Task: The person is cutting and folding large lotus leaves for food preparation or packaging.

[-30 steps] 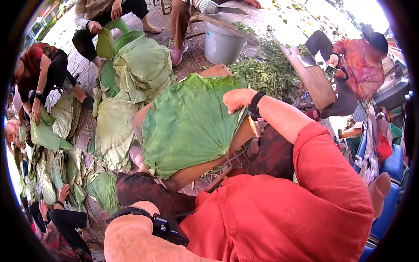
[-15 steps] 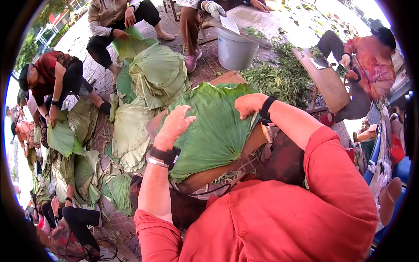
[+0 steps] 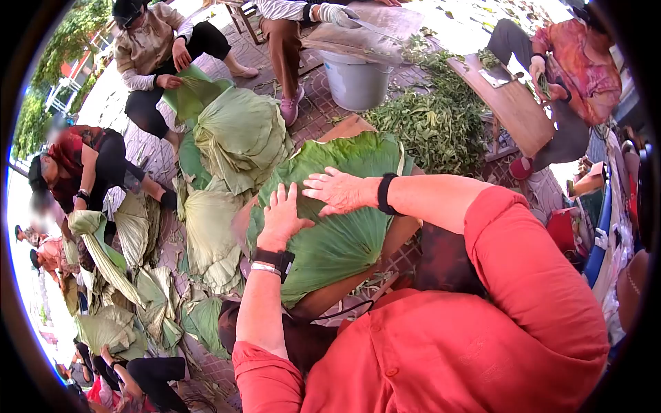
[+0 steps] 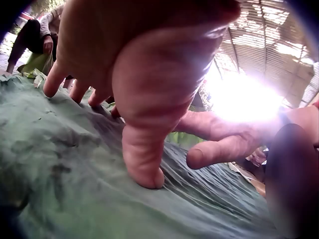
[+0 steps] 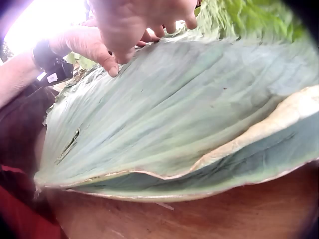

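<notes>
Smoothing looks to be the step in hand: the left hand (image 3: 281, 219) and the right hand (image 3: 339, 191) both lie flat on the leaf (image 3: 344, 244), fingers straight and spread, grasping nothing. The leaf, folded double into a fan shape, lies on a wooden board (image 3: 318, 297) across the person's knees. The right wrist view shows its two layers and a pale edge just above the board. The left hand sits toward the leaf's left side and the right hand just beside it, a little further out. I cannot tell whether the two hands touch. To do this well, I judge that the palms should press evenly and stroke along the ribs, outward from the fold, not across them. A small tear (image 5: 70, 144) shows near the leaf's near end, and cross strokes could lengthen it. The edges of the two layers should also line up before more weight goes on. No brand or writing can be read. A white label (image 5: 52, 77) by the black strap (image 5: 46, 56) on the left wrist is too small to make out.
</notes>
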`<state>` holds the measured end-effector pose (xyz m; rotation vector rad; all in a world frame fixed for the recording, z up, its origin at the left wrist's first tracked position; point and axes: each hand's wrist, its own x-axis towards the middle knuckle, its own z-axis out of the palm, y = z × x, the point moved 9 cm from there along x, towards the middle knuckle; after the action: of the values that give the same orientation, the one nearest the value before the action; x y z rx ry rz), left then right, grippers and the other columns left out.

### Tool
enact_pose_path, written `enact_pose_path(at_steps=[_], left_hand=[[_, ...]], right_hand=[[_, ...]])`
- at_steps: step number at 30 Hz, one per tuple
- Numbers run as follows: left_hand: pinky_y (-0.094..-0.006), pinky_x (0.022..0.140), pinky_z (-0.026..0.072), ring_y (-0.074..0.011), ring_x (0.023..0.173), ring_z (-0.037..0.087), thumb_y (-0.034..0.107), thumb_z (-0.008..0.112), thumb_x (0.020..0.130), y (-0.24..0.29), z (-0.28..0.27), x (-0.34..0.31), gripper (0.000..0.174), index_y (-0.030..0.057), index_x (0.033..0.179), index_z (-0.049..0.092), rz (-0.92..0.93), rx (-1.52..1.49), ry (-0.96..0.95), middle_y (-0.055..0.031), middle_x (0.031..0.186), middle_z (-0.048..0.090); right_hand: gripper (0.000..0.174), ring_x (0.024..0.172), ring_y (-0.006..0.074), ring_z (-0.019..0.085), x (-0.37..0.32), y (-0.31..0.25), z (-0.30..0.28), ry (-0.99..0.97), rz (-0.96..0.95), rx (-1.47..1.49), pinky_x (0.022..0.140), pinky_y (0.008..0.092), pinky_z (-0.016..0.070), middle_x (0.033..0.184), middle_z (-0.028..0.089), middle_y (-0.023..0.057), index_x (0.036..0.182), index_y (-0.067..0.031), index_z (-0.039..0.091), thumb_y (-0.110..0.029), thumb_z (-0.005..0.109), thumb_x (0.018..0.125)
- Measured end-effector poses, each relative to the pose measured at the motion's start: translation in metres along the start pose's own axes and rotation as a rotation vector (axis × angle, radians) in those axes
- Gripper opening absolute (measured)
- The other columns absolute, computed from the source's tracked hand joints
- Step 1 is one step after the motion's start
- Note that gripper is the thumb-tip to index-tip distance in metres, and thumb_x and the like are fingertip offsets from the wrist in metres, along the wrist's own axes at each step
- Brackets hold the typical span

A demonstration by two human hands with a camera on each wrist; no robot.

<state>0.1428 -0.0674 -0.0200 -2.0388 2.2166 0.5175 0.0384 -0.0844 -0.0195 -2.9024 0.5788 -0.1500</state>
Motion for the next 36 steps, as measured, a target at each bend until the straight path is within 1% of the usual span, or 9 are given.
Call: enact_pose_path(at_steps=[5,13,18,21,22,26,30,34,36], left_hand=[[-0.0553,0.104,0.0284,-0.0347,0.138,0.02,0.045,0.081,0.06,-0.004,0.006,0.001,0.108,0.0133,0.145,0.022,0.003,0.016,-0.038,-0.0182,0.15,0.019],[-0.0549,0.104,0.0269,-0.0329,0.139,0.018,0.049,0.079,0.062,-0.011,0.013,0.0,0.106,0.0146,0.145,0.023,0.028,0.03,-0.009,-0.0161,0.151,0.018],[-0.0551,0.104,0.0263,-0.0322,0.139,0.018,0.05,0.078,0.062,-0.013,0.016,0.002,0.105,0.0168,0.145,0.023,0.038,0.017,0.005,-0.015,0.152,0.017],[-0.055,0.104,0.0259,-0.0322,0.139,0.018,0.049,0.079,0.062,-0.013,0.016,0.002,0.105,0.0169,0.145,0.023,0.031,0.012,0.0,-0.0152,0.152,0.017],[-0.055,0.104,0.0258,-0.0322,0.139,0.018,0.049,0.079,0.062,-0.012,0.015,0.001,0.105,0.0169,0.145,0.023,0.028,0.008,-0.003,-0.0153,0.152,0.017],[-0.0551,0.104,0.0253,-0.0326,0.139,0.018,0.047,0.079,0.062,-0.011,0.014,0.001,0.105,0.0152,0.145,0.024,0.027,-0.002,-0.015,-0.0165,0.151,0.017],[-0.0547,0.104,0.0256,-0.0329,0.139,0.018,0.045,0.08,0.062,-0.009,0.014,0.001,0.104,0.0139,0.144,0.024,0.023,0.0,-0.025,-0.0175,0.151,0.019],[-0.0539,0.105,0.0258,-0.0328,0.139,0.018,0.045,0.08,0.062,-0.009,0.014,0.002,0.104,0.014,0.144,0.024,0.032,0.008,-0.017,-0.0176,0.15,0.019],[-0.0536,0.105,0.0257,-0.0327,0.139,0.018,0.045,0.08,0.062,-0.009,0.013,0.002,0.104,0.0141,0.144,0.024,0.034,0.006,-0.012,-0.0176,0.15,0.019]], right_hand=[[0.072,0.137,0.0299,0.025,-0.002,0.044,0.016,-0.106,0.219,0.06,0.106,0.0611,0.0205,0.148,0.028,0.011,0.142,-0.013,0.03,-0.049,0.056,0.085],[0.073,0.14,0.0299,0.017,-0.06,0.135,-0.001,-0.176,0.533,-0.021,0.107,0.0616,0.0182,0.151,0.02,0.0106,0.145,-0.0139,0.024,-0.054,0.046,0.088],[0.073,0.138,0.0319,0.023,-0.126,0.176,-0.019,-0.191,0.806,0.102,0.106,0.0573,0.0227,0.149,0.025,0.0134,0.145,-0.0132,0.024,-0.055,0.046,0.088],[0.06,0.126,0.0329,0.042,-0.179,0.195,-0.03,-0.265,1.056,0.081,0.099,0.0547,0.0321,0.137,0.043,0.0153,0.13,-0.0088,0.043,-0.051,0.051,0.088],[0.051,0.112,0.0343,0.054,-0.186,0.198,-0.042,-0.128,1.057,0.016,0.092,0.0502,0.0408,0.121,0.056,0.0176,0.115,-0.0036,0.053,-0.046,0.054,0.087],[0.053,0.085,0.0393,0.061,-0.183,0.202,-0.058,0.201,0.858,0.247,0.073,0.0456,0.0472,0.089,0.064,0.0248,0.09,0.0053,0.061,-0.047,0.057,0.081],[0.065,0.071,0.0377,0.061,-0.17,0.182,-0.041,-0.035,0.838,0.36,0.067,0.0439,0.0478,0.076,0.064,0.0227,0.077,0.0084,0.063,-0.056,0.059,0.076],[0.041,0.074,0.0352,0.064,-0.168,0.162,-0.043,-0.097,0.935,0.296,0.068,0.0396,0.05,0.076,0.065,0.023,0.079,0.0075,0.066,-0.031,0.075,0.067],[0.023,0.059,0.028,0.062,-0.168,0.188,-0.019,-0.14,0.919,0.297,0.054,0.0413,0.0481,0.063,0.063,0.0175,0.067,0.0033,0.064,-0.018,0.072,0.067]])
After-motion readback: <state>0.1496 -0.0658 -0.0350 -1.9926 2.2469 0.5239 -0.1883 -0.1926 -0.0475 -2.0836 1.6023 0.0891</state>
